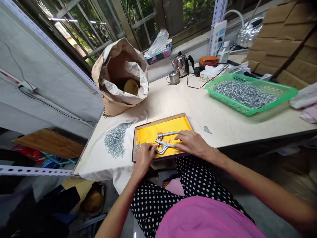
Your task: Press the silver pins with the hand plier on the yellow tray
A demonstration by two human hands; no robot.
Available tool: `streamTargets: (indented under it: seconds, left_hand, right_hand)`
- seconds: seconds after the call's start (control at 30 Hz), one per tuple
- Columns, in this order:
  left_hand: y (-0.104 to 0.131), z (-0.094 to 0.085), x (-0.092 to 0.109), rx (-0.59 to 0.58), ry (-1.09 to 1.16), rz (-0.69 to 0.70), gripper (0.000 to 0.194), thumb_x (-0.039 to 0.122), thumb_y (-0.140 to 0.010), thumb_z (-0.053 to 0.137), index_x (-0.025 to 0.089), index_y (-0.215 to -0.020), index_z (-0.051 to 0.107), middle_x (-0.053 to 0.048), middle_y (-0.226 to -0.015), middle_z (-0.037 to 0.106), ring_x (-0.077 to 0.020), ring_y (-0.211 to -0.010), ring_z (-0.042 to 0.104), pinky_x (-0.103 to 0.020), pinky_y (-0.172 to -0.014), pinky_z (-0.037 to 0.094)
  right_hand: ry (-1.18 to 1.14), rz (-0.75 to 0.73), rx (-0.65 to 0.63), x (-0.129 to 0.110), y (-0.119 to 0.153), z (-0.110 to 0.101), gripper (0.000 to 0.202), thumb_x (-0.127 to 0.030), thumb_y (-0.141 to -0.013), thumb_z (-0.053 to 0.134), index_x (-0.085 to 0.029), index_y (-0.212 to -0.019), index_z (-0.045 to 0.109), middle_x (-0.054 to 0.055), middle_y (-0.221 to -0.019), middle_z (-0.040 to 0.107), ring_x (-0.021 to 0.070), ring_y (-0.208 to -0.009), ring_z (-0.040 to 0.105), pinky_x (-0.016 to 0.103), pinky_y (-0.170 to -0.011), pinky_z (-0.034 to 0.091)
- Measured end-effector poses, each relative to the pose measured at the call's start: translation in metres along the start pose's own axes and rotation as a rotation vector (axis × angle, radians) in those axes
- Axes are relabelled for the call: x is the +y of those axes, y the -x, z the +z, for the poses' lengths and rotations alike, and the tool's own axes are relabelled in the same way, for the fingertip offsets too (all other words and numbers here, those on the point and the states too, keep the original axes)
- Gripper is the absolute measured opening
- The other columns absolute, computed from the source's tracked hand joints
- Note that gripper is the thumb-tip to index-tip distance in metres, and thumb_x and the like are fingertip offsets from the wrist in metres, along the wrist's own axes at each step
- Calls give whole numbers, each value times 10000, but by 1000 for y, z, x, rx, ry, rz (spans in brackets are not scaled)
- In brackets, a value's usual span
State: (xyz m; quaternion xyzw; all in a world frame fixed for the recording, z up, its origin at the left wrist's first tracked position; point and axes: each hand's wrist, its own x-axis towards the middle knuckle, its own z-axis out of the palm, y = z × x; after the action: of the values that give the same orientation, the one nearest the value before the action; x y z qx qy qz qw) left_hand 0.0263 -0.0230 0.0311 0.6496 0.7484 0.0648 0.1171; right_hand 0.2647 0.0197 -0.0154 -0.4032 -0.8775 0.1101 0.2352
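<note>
My right hand (192, 142) is closed round the handles of silver spring-loaded pliers (162, 145), which are spread apart. The pliers lie over a shallow brown-edged tray (163, 120) lined with yellow printed cloth (146, 133). At the jaws, my left hand (144, 157) pinches with thumb and forefinger; whatever is between the fingertips is too small to name. A few small metal pins (138, 146) lie by that hand at the tray's left end. Left of the tray, a pile of similar small metal pieces (116, 140) rests on white cloth (99, 160).
A large open paper sack (99, 96) stands at the back left. On the right is a green basket (252, 111) full of metal pieces. A metal cup (174, 78), kettle (182, 64) and orange device (208, 60) stand by the window. A grey scrap (207, 129) lies right of the tray.
</note>
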Motion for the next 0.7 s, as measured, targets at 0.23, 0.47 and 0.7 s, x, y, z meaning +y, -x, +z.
streamTargets:
  seconds: [0.23,0.47,0.7]
  left_hand:
    - [-33,3,5,-322,-1,-82,258,429,-791,681,185,-736,744,-39,-690,698,-166,-662,601,-252,-586,340]
    - [-32,4,-4,-339,70,-23,296,356,-889,572,133,-804,748,-50,-733,682,-164,-700,615,-246,-607,396]
    - [-18,-10,-29,-294,-309,100,254,249,-963,462,158,-975,699,-104,-1059,666,-219,-992,656,-293,-817,480]
  right_hand:
    - [161,22,-396,-13,-27,1,225,-354,-978,523,-177,-1008,659,72,-1019,682,216,-885,659,309,-692,400]
    - [298,-4,-426,0,-36,13,235,-255,-1011,413,-199,-960,635,60,-966,654,195,-803,651,304,-604,349]
    - [210,25,-401,34,-27,5,199,-238,-992,432,-223,-872,591,36,-913,629,171,-772,622,294,-578,317]
